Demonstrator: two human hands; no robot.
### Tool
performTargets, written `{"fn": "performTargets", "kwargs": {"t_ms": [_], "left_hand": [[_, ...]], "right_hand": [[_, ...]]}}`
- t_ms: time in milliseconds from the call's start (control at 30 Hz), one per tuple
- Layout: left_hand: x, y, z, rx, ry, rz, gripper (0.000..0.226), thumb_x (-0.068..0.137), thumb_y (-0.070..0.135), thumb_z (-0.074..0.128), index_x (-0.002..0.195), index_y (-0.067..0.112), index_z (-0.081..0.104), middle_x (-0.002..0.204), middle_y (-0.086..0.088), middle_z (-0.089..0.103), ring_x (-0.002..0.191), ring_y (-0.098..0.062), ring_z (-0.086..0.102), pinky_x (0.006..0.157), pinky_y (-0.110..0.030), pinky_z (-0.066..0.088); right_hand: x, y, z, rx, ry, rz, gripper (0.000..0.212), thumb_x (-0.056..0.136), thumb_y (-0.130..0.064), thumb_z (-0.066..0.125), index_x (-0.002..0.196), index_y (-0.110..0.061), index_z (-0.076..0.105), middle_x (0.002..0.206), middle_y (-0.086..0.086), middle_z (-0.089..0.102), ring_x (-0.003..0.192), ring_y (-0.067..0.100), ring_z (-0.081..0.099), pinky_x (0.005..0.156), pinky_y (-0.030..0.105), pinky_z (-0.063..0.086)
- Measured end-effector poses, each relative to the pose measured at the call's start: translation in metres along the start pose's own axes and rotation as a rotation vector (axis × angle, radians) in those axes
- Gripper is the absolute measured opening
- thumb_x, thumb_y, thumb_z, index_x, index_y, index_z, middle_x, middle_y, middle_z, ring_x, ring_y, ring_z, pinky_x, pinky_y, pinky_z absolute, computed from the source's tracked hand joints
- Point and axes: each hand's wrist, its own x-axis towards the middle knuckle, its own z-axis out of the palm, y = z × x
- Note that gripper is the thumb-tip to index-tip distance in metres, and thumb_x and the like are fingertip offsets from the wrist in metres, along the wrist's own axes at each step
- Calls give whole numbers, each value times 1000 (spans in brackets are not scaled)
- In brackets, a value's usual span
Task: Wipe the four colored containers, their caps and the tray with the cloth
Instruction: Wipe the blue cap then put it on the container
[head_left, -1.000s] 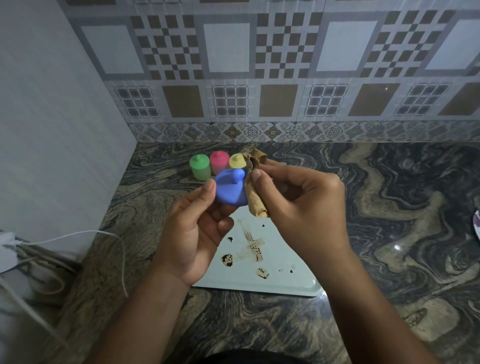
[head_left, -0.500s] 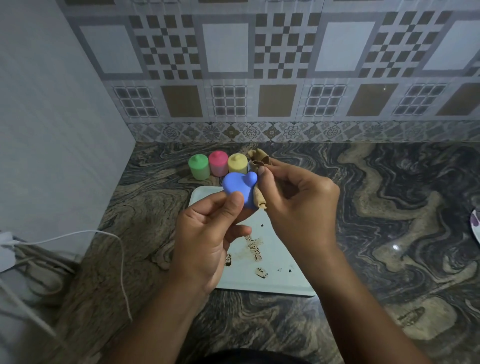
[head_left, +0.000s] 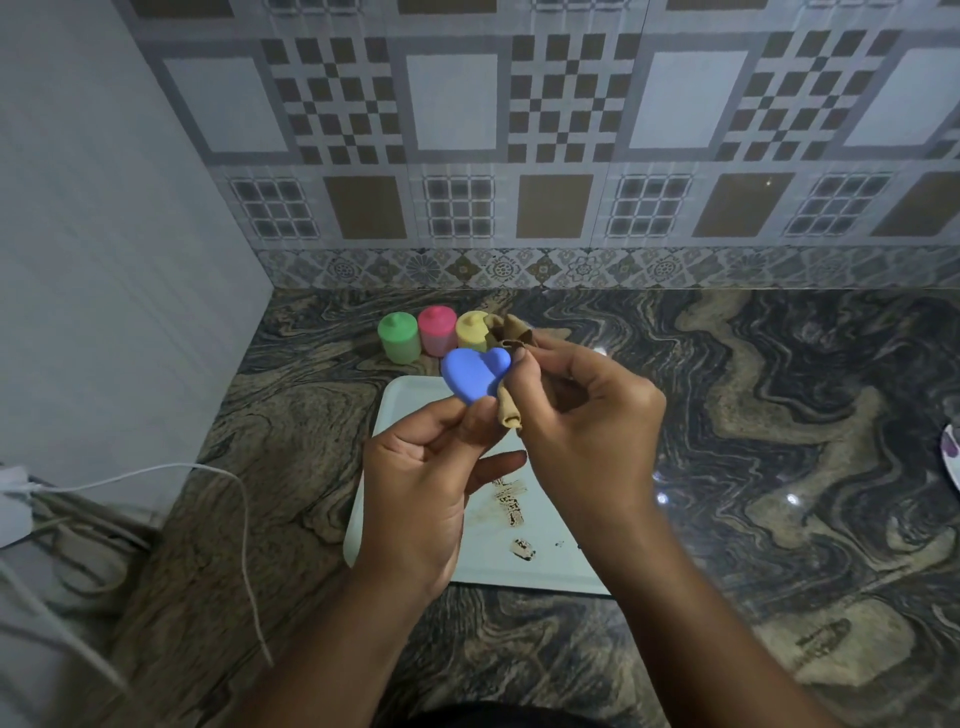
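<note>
My left hand (head_left: 421, 493) pinches a blue cap (head_left: 474, 374) from below and holds it up over the far end of the white tray (head_left: 540, 566). My right hand (head_left: 587, 431) grips a brown cloth (head_left: 511, 410), pressed against the cap's right side; one end of the cloth sticks up behind the cap. The tray carries brown smears and dark spots. Behind it stand a green container (head_left: 399, 336), a pink container (head_left: 437, 329) and a yellow container (head_left: 471, 329), each capped, in a row. The blue container's body is not visible.
The marbled stone counter (head_left: 779, 415) meets a patterned tiled wall at the back and a plain wall on the left. A white cable (head_left: 156, 473) and a charger (head_left: 13, 504) lie at the left edge. A plate rim (head_left: 950, 457) shows at the far right.
Both hands have shifted right and a little down over the tray. The blue cap has turned in my left fingers, while the cloth stays against it.
</note>
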Motion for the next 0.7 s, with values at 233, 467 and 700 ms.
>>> {"fn": "performTargets", "kwargs": {"t_ms": [233, 467, 700], "left_hand": [[-2, 4, -5, -84, 25, -76, 19, 79, 19, 62, 77, 20, 81, 87, -4, 79, 79, -11, 75, 52, -17, 52], [7, 11, -11, -211, 17, -163, 32, 80, 28, 62, 105, 12, 73, 99, -4, 77, 80, -7, 73, 54, -17, 52], [13, 8, -16, -263, -79, -109, 46, 92, 34, 57, 128, 7, 63, 127, -15, 67, 113, -21, 66, 80, -31, 57]], "right_hand": [[14, -2, 4, -55, 13, -49, 12, 88, -17, 72, 82, -8, 79, 78, -2, 78, 65, 29, 73, 60, 43, 59], [17, -14, -11, 160, -114, 144, 7, 94, -9, 73, 91, -13, 78, 77, -8, 79, 65, 3, 73, 59, 22, 56], [4, -12, -12, 100, -167, 24, 11, 94, -22, 72, 100, -24, 81, 67, 20, 71, 57, 41, 65, 52, 50, 53]]}}
